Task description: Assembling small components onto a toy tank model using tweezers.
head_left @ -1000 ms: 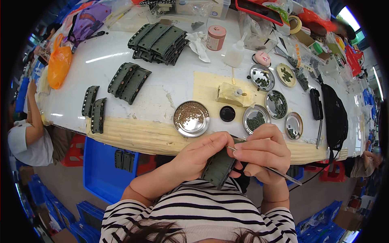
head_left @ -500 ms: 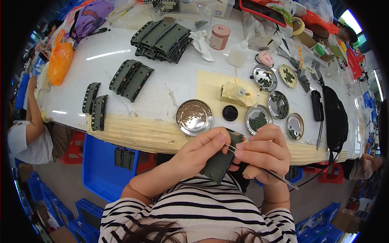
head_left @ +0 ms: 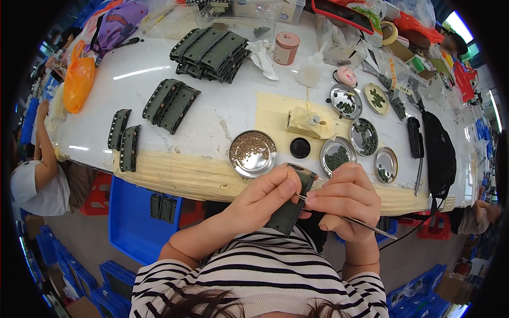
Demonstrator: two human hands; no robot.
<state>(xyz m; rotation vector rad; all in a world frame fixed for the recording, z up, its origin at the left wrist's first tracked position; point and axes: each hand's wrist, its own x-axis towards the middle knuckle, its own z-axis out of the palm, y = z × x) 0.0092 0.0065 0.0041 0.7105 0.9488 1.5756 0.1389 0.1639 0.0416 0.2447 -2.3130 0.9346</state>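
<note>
Landmark: the round metal dish of brownish grains [head_left: 253, 153], near the front edge of the white worktop [head_left: 159, 79].

Far left of the dish: an orange bag [head_left: 78, 80] and two short dark-green strips [head_left: 123, 139] lying side by side. Nearer, up-left of it: a pair of longer studded green strips [head_left: 170, 104]; straight behind, toward the far edge, a whole stack of such strips [head_left: 212, 49]. Below-left, under the worktop edge: a blue crate [head_left: 132, 222] holding a few more pieces.

Just below-right of the dish: left hand [head_left: 262, 197] clenched around a dark-green fabric strip [head_left: 290, 206], held off the worktop in front of the chest, upper end pinched under the thumb. Touching it from the right: right hand [head_left: 347, 199] gripping a thin metal tool [head_left: 360, 223], tip pressed to the strip's edge.

Right of the dish: a small black cap [head_left: 300, 148], then several metal dishes of small green parts [head_left: 337, 156].

Judged from the spread: many strips apparently finished and stacked, one in work, a few in the crate perhaps waiting; cannot tell how much remains on the held piece.
</note>
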